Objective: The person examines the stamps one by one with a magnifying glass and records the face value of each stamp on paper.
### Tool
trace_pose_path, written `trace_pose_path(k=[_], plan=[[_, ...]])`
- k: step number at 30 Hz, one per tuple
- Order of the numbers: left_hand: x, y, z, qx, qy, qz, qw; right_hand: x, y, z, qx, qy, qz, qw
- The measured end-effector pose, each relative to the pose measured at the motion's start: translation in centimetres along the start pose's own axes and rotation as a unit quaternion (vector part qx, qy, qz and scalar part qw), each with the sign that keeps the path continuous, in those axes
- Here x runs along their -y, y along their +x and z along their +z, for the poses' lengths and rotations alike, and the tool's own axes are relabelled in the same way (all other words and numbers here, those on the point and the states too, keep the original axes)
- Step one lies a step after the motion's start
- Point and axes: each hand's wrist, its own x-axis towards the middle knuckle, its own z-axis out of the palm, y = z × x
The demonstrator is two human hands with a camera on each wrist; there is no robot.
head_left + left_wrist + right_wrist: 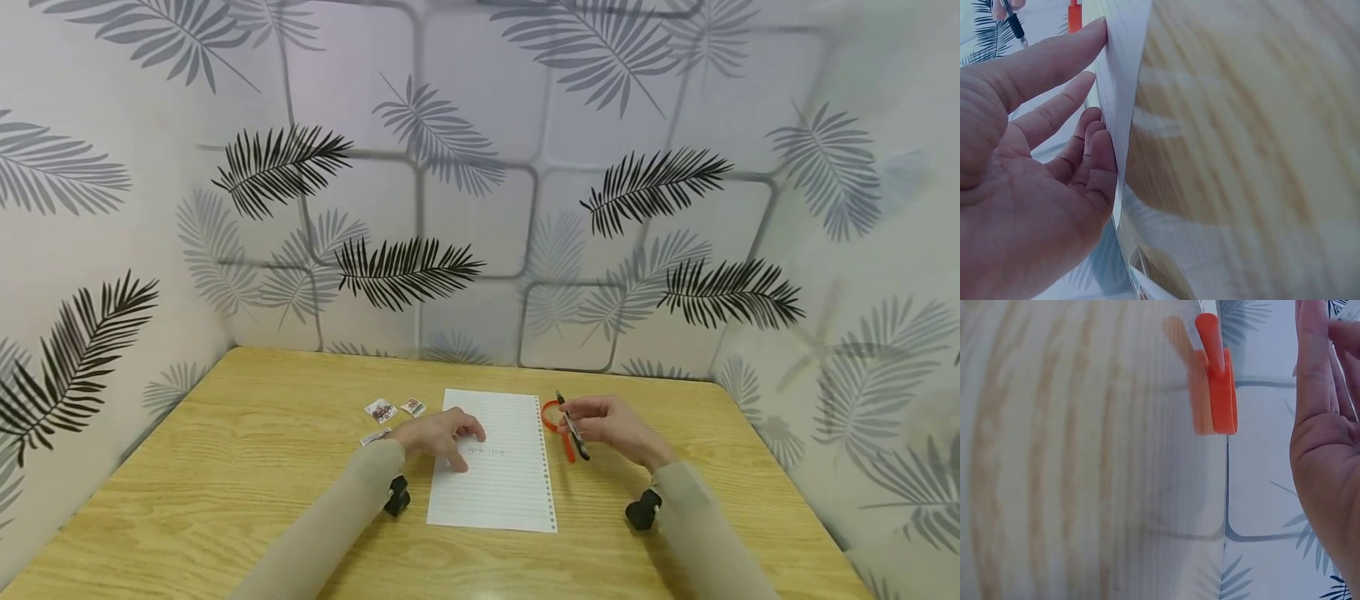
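Observation:
A lined sheet of paper (495,500) with punched holes down its right edge lies on the table, a short line of handwriting near its middle. My left hand (438,435) rests on the paper's left part, thumb and fingers spread apart. In the left wrist view the fingertips of the left hand (1041,137) touch the sheet and hold nothing. Above the table to the right of the sheet, my right hand (615,427) pinches a dark pen (573,429). Below it lies an orange magnifying glass (568,447). The right wrist view shows the right hand (1329,425) only partly, and its fingertips are cut off.
Small picture pieces (381,410) lie to the left of the paper, one partly beside the left wrist. The wooden table (225,467) meets a leaf-patterned wall covering (472,217) at the back and sides. A small dark device (643,510) sits on each wrist.

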Motion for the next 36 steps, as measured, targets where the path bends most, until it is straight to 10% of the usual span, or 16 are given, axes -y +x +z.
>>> trace_pose_path(k=[16,36], plan=[[-0.3,-0.1,-0.3,0.004,0.019,-0.008,0.9998,1.0,0.8,2.9,-0.048,-0.007,-0.019,0.9986],[-0.4,-0.3,-0.1,0.004,0.011,-0.005,0.9999,1.1,2.1,5.5,0.064,0.030,0.055,0.9960]])
